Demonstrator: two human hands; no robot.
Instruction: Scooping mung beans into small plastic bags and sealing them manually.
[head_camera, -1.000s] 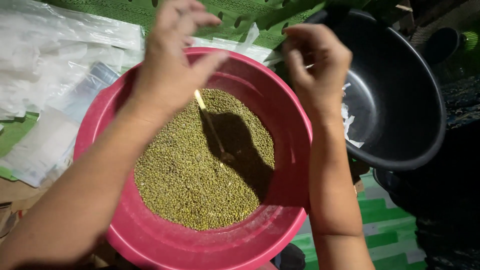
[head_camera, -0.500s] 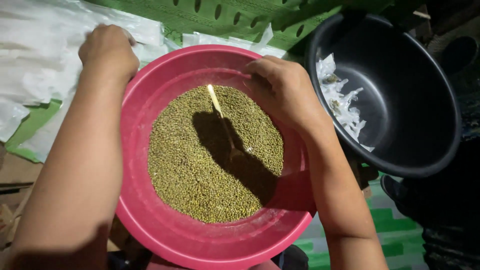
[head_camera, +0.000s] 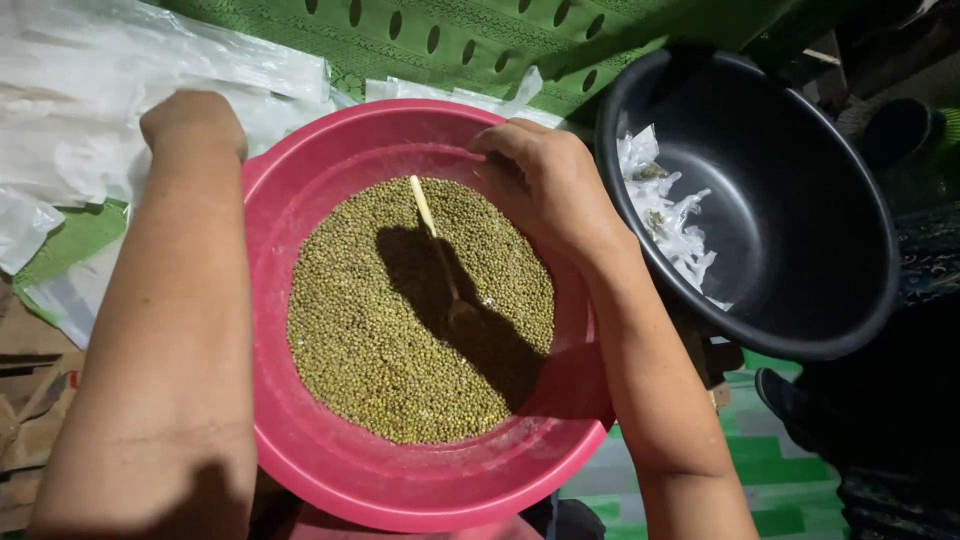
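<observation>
Left hand (head_camera: 193, 122): I see it clenched at the pink basin's (head_camera: 300, 440) far-left rim.
Right hand (head_camera: 545, 180): curled over the far rim, grasp unclear.
Basin: holds green beans (head_camera: 400, 320), stick (head_camera: 430, 215) lying in them.

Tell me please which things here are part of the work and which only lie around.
In use: pink basin, green beans, wooden spoon, left hand, right hand.

Lying about: black basin with plastic scraps, clear plastic bags, green mat.
</observation>
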